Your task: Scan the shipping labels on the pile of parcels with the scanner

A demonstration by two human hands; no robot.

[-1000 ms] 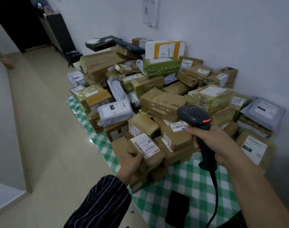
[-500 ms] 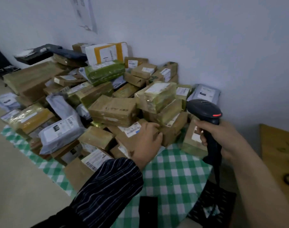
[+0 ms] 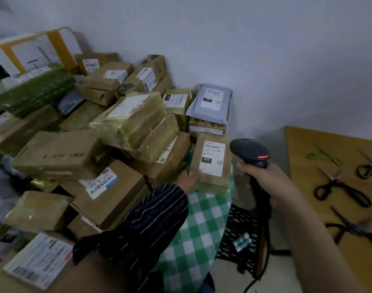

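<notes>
The pile of parcels fills the left and centre of the frame, with a grey mailer labelled "231" at its upper right. At the pile's right edge a brown parcel is tipped up, its white label showing a barcode and "231" in a black box. The left hand pinches the parcel's lower left corner, thumb on the front, and just right of it the right hand has its fingers wrapped round the black scanner.

The kraft-paper parcel is looking matt and creased; the tape-wrapped parcel is gleaming glossy — the scanner is showing matt black plastic, the tablecloth checked cloth.
</notes>
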